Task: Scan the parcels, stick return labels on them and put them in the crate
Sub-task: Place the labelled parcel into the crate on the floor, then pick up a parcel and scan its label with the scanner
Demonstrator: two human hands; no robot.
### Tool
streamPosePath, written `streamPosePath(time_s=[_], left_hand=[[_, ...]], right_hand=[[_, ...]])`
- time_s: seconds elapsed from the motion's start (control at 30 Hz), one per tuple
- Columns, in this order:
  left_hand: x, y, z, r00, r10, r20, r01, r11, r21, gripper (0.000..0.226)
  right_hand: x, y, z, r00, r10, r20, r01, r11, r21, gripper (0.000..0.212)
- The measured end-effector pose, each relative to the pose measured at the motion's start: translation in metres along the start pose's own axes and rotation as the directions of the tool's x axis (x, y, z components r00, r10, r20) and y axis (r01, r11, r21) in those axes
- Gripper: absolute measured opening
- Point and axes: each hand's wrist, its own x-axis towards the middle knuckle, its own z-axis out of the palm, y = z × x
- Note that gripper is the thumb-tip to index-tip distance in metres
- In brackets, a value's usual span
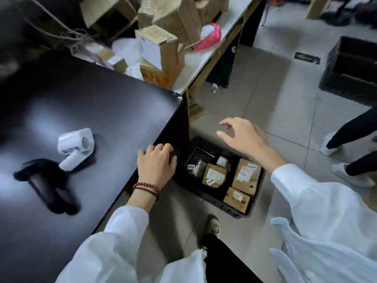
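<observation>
A black crate (206,196) stands on the floor beside the dark table (85,111). Inside lie several cardboard parcels (245,176) with small labels, plus a dark bagged one (196,160). My left hand (156,164) rests with curled fingers on the table's right edge and holds nothing I can see. My right hand (243,137) hovers above the crate's far side, fingers spread, empty. On the table lie a white label roll (75,146) with its strip hanging out and a black handheld scanner (46,181).
More cardboard parcels (161,52) and a pink bag (210,36) pile up on a white bench behind the table. Another black crate (350,68) stands on the tiled floor at the right. Another person's legs (350,148) are at the right edge. My own foot (213,225) is below the crate.
</observation>
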Motion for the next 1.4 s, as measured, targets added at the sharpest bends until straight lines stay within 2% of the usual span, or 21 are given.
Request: streamPosePath(time_s=[0.17, 0.3, 0.57, 0.8, 1.0, 1.17, 1.4], left_hand=[[-0.059, -0.083, -0.058, 0.976, -0.175, -0.126, 0.176, 0.984, -0.002, 0.026], [-0.132, -0.154, -0.099, 0.924, -0.338, -0.178, 0.353, 0.934, 0.059, 0.028], [-0.265, -0.24, -0.143, 0.712, -0.644, -0.28, 0.68, 0.732, 0.043, 0.029], [-0.308, -0.294, -0.168, 0.532, -0.785, -0.318, 0.834, 0.551, 0.035, 0.028], [-0.3, -0.339, -0.173, 0.426, -0.835, -0.348, 0.896, 0.442, 0.038, 0.028], [-0.284, -0.375, -0.171, 0.376, -0.864, -0.334, 0.922, 0.385, 0.04, 0.027], [-0.264, -0.412, -0.176, 0.389, -0.871, -0.3, 0.921, 0.371, 0.118, 0.034]], right_hand=[[-0.014, -0.121, 0.01, 0.967, -0.252, 0.022, 0.252, 0.968, 0.005, 0.039], [-0.037, -0.224, 0.026, 0.899, -0.433, 0.07, 0.43, 0.901, 0.052, 0.039], [-0.086, -0.387, 0.064, 0.664, -0.738, 0.119, 0.727, 0.675, 0.124, 0.036], [-0.082, -0.495, 0.084, 0.458, -0.88, 0.129, 0.856, 0.475, 0.203, 0.036], [-0.045, -0.548, 0.121, 0.397, -0.9, 0.181, 0.868, 0.432, 0.245, 0.04], [-0.013, -0.578, 0.144, 0.374, -0.886, 0.272, 0.859, 0.442, 0.257, 0.046], [0.005, -0.602, 0.157, 0.403, -0.872, 0.276, 0.842, 0.472, 0.262, 0.048]])
